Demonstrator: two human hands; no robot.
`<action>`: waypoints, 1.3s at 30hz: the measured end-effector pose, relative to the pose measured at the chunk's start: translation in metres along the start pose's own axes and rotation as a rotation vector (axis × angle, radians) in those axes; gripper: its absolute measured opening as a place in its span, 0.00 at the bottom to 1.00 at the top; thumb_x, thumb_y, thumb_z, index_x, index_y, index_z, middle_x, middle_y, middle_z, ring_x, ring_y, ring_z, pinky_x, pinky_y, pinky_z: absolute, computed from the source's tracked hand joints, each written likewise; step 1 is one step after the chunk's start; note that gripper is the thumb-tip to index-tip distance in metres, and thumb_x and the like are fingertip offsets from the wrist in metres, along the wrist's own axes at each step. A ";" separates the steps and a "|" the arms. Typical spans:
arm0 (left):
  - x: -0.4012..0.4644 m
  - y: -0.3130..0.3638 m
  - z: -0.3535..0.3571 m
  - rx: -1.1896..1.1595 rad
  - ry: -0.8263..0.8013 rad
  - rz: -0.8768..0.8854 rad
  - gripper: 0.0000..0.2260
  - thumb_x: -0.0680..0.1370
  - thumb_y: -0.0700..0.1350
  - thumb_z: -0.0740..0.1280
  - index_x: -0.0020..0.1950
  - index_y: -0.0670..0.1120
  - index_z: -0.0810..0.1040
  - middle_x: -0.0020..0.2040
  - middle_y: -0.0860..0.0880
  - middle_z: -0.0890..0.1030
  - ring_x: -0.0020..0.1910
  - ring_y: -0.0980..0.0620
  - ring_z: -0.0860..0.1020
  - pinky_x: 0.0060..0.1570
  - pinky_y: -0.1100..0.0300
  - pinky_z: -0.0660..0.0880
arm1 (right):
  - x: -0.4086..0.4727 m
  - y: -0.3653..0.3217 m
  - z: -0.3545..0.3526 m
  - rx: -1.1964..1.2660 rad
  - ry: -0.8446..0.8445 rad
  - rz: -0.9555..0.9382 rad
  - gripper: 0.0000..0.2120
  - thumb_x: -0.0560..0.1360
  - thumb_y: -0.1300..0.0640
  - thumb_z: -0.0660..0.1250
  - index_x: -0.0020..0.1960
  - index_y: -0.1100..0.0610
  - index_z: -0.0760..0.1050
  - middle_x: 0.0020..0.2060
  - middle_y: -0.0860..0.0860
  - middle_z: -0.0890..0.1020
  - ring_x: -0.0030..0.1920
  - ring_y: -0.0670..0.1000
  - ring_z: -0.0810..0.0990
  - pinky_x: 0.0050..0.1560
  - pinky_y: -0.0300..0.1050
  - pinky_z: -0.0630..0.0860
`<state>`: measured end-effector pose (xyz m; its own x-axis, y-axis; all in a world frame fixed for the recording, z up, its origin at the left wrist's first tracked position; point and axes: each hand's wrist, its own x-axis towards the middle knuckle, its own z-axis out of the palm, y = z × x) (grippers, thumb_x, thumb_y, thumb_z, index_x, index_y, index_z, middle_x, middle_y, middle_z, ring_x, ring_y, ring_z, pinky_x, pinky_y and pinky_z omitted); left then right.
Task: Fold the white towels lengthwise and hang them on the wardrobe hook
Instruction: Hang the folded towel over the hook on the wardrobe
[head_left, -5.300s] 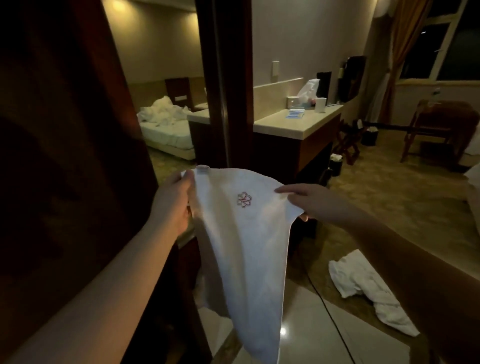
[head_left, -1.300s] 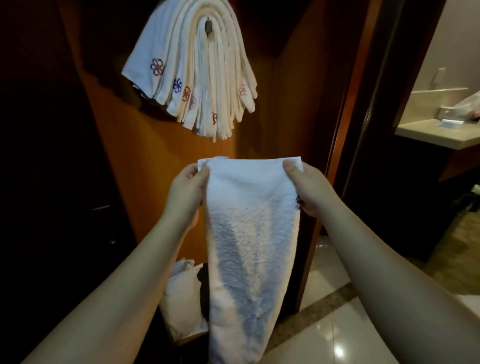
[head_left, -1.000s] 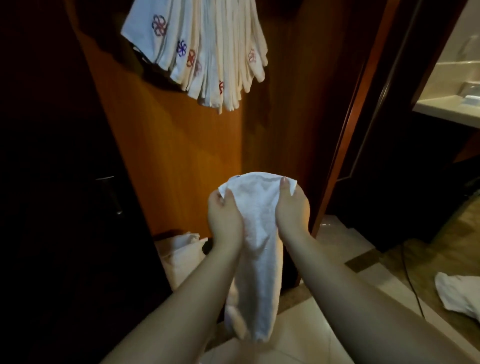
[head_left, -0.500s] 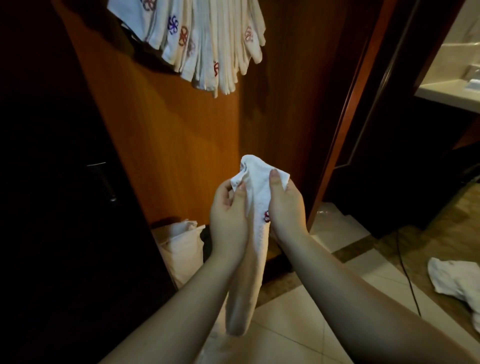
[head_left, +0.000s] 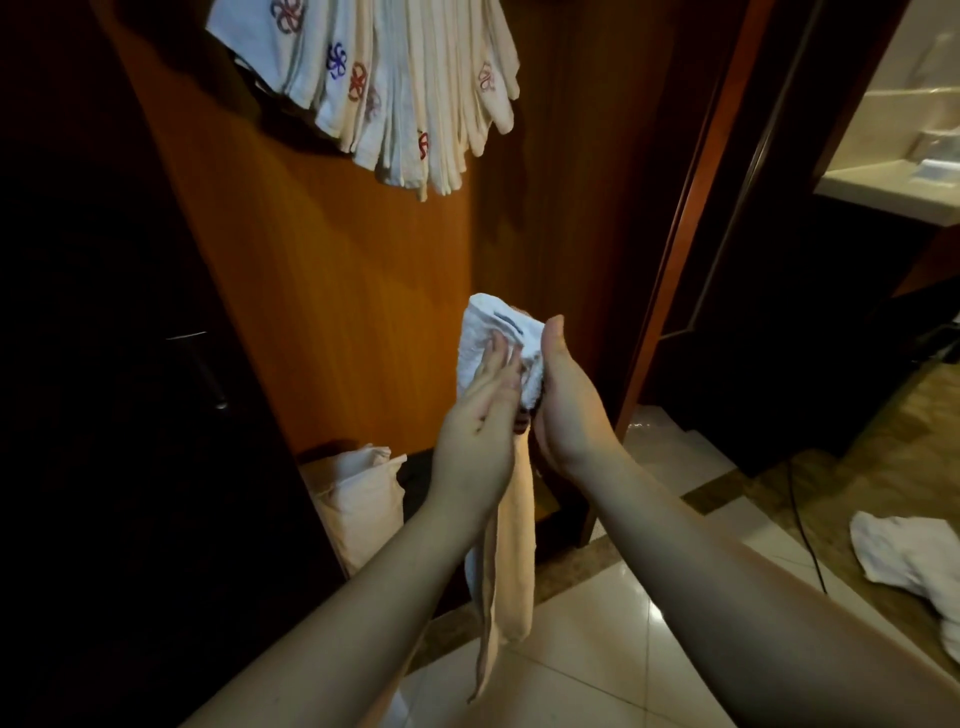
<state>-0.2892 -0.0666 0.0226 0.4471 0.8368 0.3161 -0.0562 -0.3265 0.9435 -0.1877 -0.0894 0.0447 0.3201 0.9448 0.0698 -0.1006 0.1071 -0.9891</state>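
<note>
Here both hands' fingers (head_left: 501, 364) hold the narrow folded white towel (head_left: 511, 561).

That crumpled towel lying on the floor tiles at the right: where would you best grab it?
Probably from above, pinching the upper left corner of the crumpled towel. It lies flat and bunched on the floor, so only its top is reachable, and lifting by a corner lets it hang straight for folding.
</note>
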 end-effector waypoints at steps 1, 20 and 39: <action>0.001 0.002 -0.001 -0.043 -0.026 -0.039 0.11 0.84 0.56 0.58 0.65 0.66 0.72 0.73 0.58 0.73 0.72 0.60 0.69 0.68 0.63 0.69 | 0.000 -0.003 -0.001 -0.062 0.000 -0.024 0.39 0.72 0.27 0.56 0.73 0.50 0.70 0.66 0.48 0.79 0.67 0.47 0.77 0.69 0.49 0.72; 0.024 0.034 -0.047 -0.065 -0.124 0.149 0.18 0.78 0.39 0.57 0.60 0.48 0.82 0.66 0.58 0.79 0.67 0.63 0.74 0.67 0.67 0.70 | 0.029 -0.049 -0.023 -0.390 0.120 -0.269 0.15 0.75 0.43 0.63 0.58 0.45 0.79 0.53 0.48 0.86 0.54 0.49 0.84 0.61 0.57 0.78; 0.076 0.082 -0.059 -0.423 -0.394 -0.192 0.17 0.75 0.50 0.72 0.61 0.45 0.82 0.59 0.43 0.84 0.59 0.42 0.82 0.54 0.50 0.80 | 0.029 -0.140 -0.033 -0.658 -0.078 -0.468 0.15 0.81 0.36 0.52 0.55 0.38 0.75 0.48 0.38 0.83 0.50 0.36 0.81 0.49 0.33 0.74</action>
<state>-0.3124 -0.0035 0.1297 0.7767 0.6112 0.1521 -0.2554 0.0848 0.9631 -0.1335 -0.0868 0.1806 0.1224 0.8685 0.4803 0.6097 0.3160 -0.7269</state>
